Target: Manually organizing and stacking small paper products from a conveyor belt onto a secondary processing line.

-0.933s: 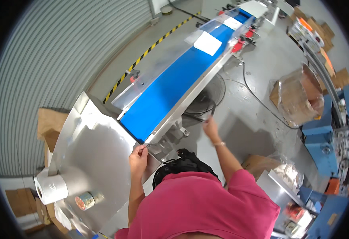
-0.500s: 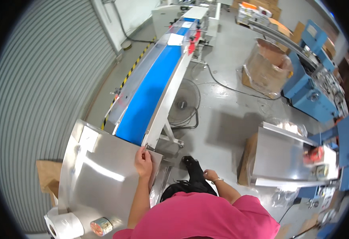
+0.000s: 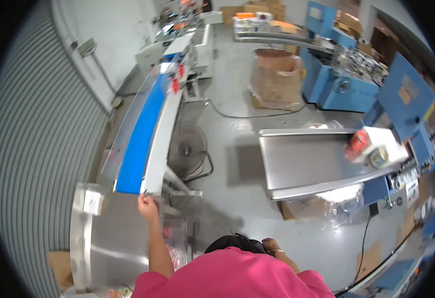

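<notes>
My left hand (image 3: 148, 206) is at the near end of a conveyor with a blue belt (image 3: 140, 139). Its bent fingers touch the corner of the white conveyor frame (image 3: 159, 149), where that frame meets a stainless steel table (image 3: 115, 226). Whatever lies between those fingertips is too small to make out. Down by my right thigh hangs my right hand (image 3: 270, 244), its fingers curled with nothing visible in them. The belt's near part carries nothing; white pieces lie farther up, by red parts (image 3: 176, 82).
A floor fan (image 3: 185, 147) stands beside the conveyor legs. To the right, a steel chute table (image 3: 307, 159) holds a red package (image 3: 357, 142) and a tin (image 3: 378, 158). Beyond are a lined carton (image 3: 276, 82) and blue machines (image 3: 349, 89). A cable (image 3: 247, 116) crosses the floor.
My view has swung to the right, so the conveyor sits farther left and the chute table nearer the middle. My left hand stays at the conveyor's end corner; the right stays low at my side.
</notes>
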Available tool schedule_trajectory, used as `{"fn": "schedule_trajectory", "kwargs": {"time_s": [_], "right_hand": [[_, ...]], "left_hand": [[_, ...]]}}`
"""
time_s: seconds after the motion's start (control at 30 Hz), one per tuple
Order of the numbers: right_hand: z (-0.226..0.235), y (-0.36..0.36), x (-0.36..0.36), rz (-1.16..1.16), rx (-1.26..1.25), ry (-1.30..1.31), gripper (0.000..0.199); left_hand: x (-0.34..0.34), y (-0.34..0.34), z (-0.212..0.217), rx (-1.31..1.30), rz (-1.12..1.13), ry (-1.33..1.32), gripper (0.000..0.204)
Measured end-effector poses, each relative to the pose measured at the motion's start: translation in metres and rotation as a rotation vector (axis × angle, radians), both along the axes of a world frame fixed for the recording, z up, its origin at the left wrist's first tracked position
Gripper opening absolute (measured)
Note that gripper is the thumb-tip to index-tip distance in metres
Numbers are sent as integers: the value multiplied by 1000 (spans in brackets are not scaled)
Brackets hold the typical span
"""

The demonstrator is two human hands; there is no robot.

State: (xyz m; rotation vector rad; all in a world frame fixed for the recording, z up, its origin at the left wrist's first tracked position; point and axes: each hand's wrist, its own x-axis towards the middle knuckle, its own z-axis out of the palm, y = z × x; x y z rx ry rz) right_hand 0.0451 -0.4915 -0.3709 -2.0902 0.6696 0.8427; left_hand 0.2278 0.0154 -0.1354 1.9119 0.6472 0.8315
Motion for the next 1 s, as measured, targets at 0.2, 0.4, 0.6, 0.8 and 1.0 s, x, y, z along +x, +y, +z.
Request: {"fn": "schedule_trajectory", "kwargs": {"time_s": [0.2,0.4,0.6,0.8,1.0], "right_hand": [[48,-80,-72,-242,78,-150,34],[85,-172,-171,-685,140,-173,27],[50,-222,-264,-1083,264,-131,25],[-86,-225,-354,-1016,252,-103,21],[-124,-269,-327,-671,38,-332,21]], "left_hand": [[12,-98,-19,-132,-18,-21,39],[26,-349,61,-44,-427,-103,45],[12,-522,94,67,-754,-222,33],[6,-587,78,321,-880,-299,31],[40,-610,60,462,-909,-175,26]]}}
